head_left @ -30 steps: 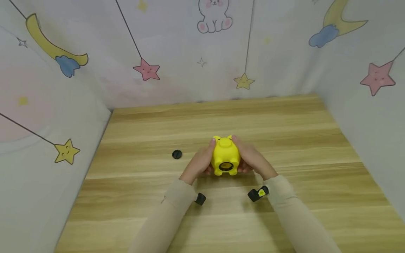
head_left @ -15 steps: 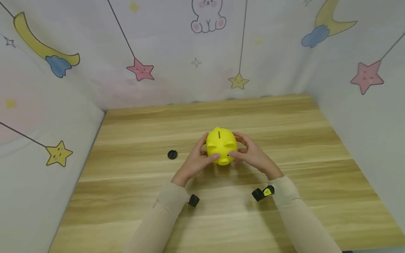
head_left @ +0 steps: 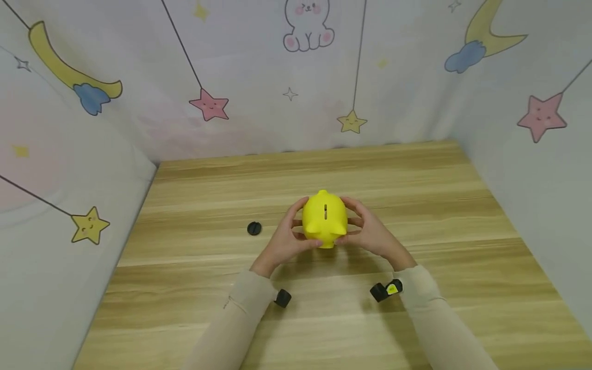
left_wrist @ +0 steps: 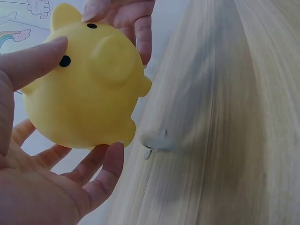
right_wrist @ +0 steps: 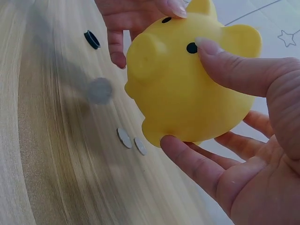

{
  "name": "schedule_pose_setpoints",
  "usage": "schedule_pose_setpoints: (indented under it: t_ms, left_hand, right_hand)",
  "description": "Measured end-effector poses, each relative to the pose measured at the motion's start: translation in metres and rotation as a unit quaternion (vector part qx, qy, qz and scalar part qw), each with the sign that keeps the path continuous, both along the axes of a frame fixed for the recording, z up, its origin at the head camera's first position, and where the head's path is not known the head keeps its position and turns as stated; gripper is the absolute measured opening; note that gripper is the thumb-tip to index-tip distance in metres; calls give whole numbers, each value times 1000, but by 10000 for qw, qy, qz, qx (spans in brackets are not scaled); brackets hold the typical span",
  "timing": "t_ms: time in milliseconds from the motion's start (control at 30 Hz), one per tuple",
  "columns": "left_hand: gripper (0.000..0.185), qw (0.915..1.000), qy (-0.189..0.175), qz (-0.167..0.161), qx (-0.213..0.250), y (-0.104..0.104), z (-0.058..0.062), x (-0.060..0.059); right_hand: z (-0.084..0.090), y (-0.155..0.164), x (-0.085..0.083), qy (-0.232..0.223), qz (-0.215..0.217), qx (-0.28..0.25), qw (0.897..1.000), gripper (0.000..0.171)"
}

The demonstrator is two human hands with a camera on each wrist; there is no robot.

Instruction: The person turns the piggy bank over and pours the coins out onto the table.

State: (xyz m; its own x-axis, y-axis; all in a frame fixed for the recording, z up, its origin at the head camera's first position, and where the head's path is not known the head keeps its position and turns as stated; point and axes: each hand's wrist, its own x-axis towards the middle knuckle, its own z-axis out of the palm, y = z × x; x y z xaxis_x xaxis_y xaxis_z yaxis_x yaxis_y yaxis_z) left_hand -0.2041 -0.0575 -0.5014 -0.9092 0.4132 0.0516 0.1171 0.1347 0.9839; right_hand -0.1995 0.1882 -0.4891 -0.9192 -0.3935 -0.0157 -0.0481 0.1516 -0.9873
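Head view: left hand (head_left: 287,237) and right hand (head_left: 373,231) grip the yellow piggy bank (head_left: 326,226), well inside the table's far edge (head_left: 305,154).

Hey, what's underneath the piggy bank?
In the right wrist view, two coins and a blurred disc, likely another coin, show below the piggy bank. The head view shows none; there it apparently covers them. Its underside is mostly hidden.

"What's on the arms?"
"A cream left sleeve (head_left: 231,321) and matching right sleeve (head_left: 437,318), both long, each ending in a wide cuff (head_left: 252,289)."
"Markings?"
"A thin dark squiggle (head_left: 226,302) at the left sleeve's left edge."
"And the wrists?"
"A stubby black left wrist camera (head_left: 282,298), and a black right wrist camera (head_left: 378,292) with a yellow label (head_left: 392,289)."
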Motion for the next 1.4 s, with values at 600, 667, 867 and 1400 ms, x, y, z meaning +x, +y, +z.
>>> schedule_pose_setpoints:
  t_ms: [600, 667, 867, 1400]
  left_hand:
    - [108, 9987, 437, 82, -229, 1, -4, 4]
    - [109, 9978, 600, 47, -290, 3, -5, 5]
    - [100, 9981, 418, 123, -443, 4, -5, 8]
    - [81, 9837, -831, 693, -1434, 9, 10, 3]
  right_hand:
    - [-4, -5, 2, 199, 368, -397, 9983, 100]
    - [-5, -3, 4, 248, 431, -443, 9978, 100]
    - [-5, 0, 7, 190, 368, -87, 9991, 98]
    - [3, -33, 10, -707, -918, 1316, 9845, 78]
